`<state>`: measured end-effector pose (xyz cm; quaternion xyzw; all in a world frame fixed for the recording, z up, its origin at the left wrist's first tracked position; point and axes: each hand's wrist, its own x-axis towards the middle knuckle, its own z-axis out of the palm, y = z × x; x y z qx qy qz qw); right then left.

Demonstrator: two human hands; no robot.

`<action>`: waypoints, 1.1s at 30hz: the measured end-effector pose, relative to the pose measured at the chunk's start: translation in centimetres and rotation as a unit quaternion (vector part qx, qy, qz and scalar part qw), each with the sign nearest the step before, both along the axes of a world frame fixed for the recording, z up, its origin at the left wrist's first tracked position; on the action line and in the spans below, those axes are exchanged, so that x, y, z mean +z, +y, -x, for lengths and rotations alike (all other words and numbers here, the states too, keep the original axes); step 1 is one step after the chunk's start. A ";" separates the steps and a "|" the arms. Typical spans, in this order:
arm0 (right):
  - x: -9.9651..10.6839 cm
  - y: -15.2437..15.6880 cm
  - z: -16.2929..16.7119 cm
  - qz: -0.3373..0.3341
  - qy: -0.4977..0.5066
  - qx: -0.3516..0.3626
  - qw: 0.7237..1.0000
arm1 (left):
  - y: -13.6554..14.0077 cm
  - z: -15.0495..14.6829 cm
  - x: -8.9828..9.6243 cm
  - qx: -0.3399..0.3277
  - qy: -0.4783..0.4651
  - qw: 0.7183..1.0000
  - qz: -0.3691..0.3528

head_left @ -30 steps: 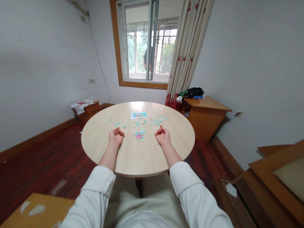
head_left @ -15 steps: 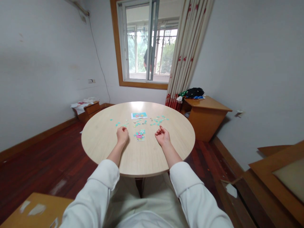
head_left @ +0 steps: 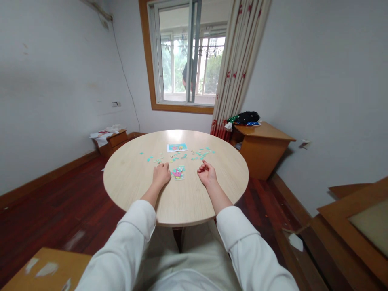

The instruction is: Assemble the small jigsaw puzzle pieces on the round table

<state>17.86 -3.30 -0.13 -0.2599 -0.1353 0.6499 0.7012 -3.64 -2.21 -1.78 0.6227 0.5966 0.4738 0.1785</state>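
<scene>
A partly joined jigsaw puzzle [head_left: 178,173], pink and teal, lies on the round wooden table [head_left: 188,208] between my hands. My left hand [head_left: 161,173] is palm down at its left edge, with closed, bent fingertips turned toward it. Whatever those fingers hold, if anything, is hidden. To the right of the puzzle, apart from it, my right hand [head_left: 207,173] rests on its side with the palm showing. Its fingers are loosely curled, and I see nothing in them. Loose puzzle pieces [head_left: 202,153] are scattered in a band beyond both hands.
Behind the loose pieces lies a reference picture card [head_left: 177,147]. A wooden desk [head_left: 263,141] with a dark cloth pile [head_left: 247,118] stands at the back right. A low cabinet [head_left: 117,139] is at the back left. A person [head_left: 188,76] is visible through the window.
My left hand has moved right to the puzzle's left edge and turned more palm down. My right hand stays in place.
</scene>
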 end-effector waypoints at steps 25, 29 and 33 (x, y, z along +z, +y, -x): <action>-1.0 1.8 1.0 -0.054 -0.371 -0.091 0.923 | 0.3 0.1 -0.4 0.017 0.152 0.987 -0.047; -1.0 2.4 0.8 -0.052 -0.658 -0.115 0.742 | -0.1 0.0 0.2 0.025 0.292 0.956 0.018; -0.9 2.0 1.3 -0.028 -0.846 -0.079 0.526 | -0.6 -0.1 1.0 0.029 0.361 0.930 0.058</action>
